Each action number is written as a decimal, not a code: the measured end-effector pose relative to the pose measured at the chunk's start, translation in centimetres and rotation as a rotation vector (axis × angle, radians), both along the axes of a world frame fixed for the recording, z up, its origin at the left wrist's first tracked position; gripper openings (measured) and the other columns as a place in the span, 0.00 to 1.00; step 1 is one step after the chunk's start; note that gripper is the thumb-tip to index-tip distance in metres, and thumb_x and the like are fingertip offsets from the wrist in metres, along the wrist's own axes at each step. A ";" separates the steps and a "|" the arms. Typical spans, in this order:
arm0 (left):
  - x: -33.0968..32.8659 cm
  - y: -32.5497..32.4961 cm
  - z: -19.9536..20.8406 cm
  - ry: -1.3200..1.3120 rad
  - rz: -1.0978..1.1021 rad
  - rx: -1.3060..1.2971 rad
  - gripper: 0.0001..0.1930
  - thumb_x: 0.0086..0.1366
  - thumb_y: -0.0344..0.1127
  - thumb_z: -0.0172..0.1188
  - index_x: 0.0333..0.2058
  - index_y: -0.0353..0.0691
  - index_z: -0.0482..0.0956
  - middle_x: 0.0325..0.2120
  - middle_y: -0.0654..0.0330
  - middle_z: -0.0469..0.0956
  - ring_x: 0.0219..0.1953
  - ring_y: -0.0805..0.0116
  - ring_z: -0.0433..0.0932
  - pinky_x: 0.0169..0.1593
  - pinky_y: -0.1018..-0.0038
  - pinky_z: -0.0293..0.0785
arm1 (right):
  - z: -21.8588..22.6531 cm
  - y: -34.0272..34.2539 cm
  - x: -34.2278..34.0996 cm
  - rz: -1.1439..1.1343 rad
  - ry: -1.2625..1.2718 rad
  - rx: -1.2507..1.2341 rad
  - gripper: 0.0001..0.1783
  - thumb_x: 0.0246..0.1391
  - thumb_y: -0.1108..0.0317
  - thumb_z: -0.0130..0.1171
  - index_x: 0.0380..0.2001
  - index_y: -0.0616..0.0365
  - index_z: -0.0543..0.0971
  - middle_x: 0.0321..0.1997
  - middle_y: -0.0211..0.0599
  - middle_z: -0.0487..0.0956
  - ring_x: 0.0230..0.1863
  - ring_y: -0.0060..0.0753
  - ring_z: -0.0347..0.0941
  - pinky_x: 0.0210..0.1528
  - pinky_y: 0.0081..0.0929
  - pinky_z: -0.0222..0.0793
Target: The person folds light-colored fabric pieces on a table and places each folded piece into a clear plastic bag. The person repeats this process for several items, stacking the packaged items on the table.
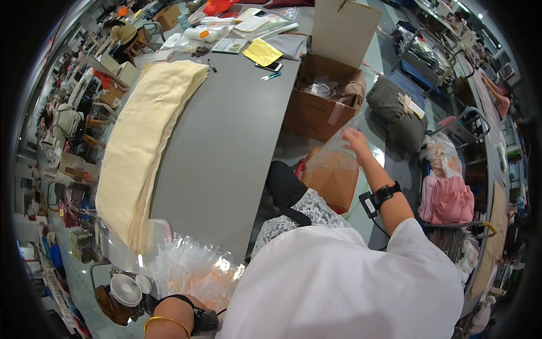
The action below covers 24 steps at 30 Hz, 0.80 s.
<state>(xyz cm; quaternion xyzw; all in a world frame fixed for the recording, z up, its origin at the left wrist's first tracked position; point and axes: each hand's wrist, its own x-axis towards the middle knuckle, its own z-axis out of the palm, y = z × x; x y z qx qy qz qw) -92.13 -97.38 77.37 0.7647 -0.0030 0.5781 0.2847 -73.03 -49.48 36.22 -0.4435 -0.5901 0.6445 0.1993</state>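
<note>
Head view, right hand: the right hand [354, 141] is drawn in narrow, fingertips pinched on an upper edge of some clear plastic [333, 146]; an edge grip like this probably suits so thin and slippery a film, leaving most of it unbunched.
Clear plastic: it slants down and to the left from the fingers, in front of the woven seat [337, 179] as seen from above; whether it touches the seat, I cannot tell.
Left hand: out of sight; only the left forearm shows at the lower edge, so I cannot tell whether the hand is wide, narrow or holding something.
Plastic pile: a loose heap of clear bags [195, 271] lies at the near end of the table [226, 130], beside the left forearm, presumably to be within easy reach.
Cream cloth: a long folded stack [144, 135] lies flat along the table's left side, which likely keeps its layers even and leaves the grey middle free.
Small tools: the snips [271, 76], phone [271, 66] and pen [212, 66] lie toward the far end, probably to be clear of the cloth.
Cardboard box: the box [322, 116] stands open beside the table's right edge, its raised flap likely giving access to the wrapped contents.
</note>
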 end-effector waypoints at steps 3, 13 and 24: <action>-3.2 0.4 -4.0 0.166 -0.120 -0.185 0.30 0.64 0.46 0.69 0.61 0.42 0.71 0.54 0.52 0.78 0.60 0.54 0.75 0.63 0.61 0.73 | 2.3 2.1 -4.7 -0.003 0.182 -0.114 0.10 0.62 0.59 0.60 0.40 0.51 0.78 0.40 0.26 0.75 0.50 0.29 0.74 0.54 0.40 0.77; -13.0 6.5 -39.6 0.099 1.284 -1.686 0.22 0.72 0.38 0.61 0.60 0.34 0.76 0.54 0.47 0.81 0.57 0.57 0.80 0.58 0.65 0.76 | 7.7 15.8 -28.5 0.174 0.671 -0.330 0.06 0.61 0.65 0.58 0.38 0.53 0.78 0.71 0.40 0.69 0.65 0.54 0.72 0.67 0.51 0.70; -16.1 14.4 -49.6 0.525 1.859 -1.926 0.30 0.62 0.35 0.67 0.59 0.29 0.69 0.57 0.41 0.65 0.60 0.39 0.64 0.64 0.52 0.64 | -3.5 38.9 -40.4 0.035 0.127 -0.132 0.07 0.62 0.63 0.59 0.36 0.52 0.82 0.45 0.32 0.83 0.47 0.27 0.78 0.51 0.29 0.71</action>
